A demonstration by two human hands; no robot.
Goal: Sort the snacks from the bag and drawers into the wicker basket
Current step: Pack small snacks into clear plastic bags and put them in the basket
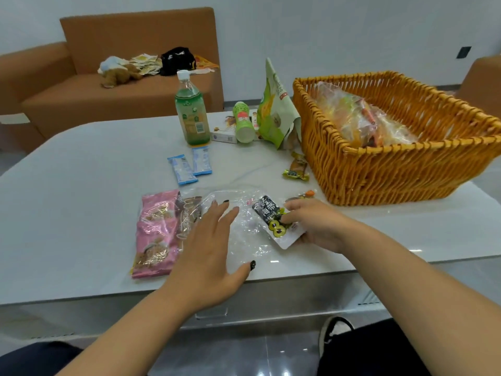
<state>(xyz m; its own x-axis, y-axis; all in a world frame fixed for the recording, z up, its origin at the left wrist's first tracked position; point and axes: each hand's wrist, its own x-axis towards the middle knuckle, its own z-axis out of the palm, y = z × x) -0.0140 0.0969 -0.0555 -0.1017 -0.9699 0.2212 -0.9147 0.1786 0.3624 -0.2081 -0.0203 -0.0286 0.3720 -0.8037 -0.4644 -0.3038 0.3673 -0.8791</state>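
My right hand [314,226] pinches a small black-and-white snack packet [273,218] over a clear plastic bag [244,226] that lies flat on the white table [81,185]. With fingers spread and straight, my left hand [208,240] hovers over or rests on the bag's left side. A pink snack pack [156,234] and a brown one [188,213] lie to its left. The wicker basket [393,169] stands at the right and holds clear-wrapped snacks [360,118].
Two blue sachets [189,166], a tall green bottle [191,109], a small green bottle [242,122], a white box [223,134] and a green pouch [276,109] sit mid-table. Small wrapped snacks [296,169] lie beside the basket. An orange sofa [108,90] with clutter stands behind.
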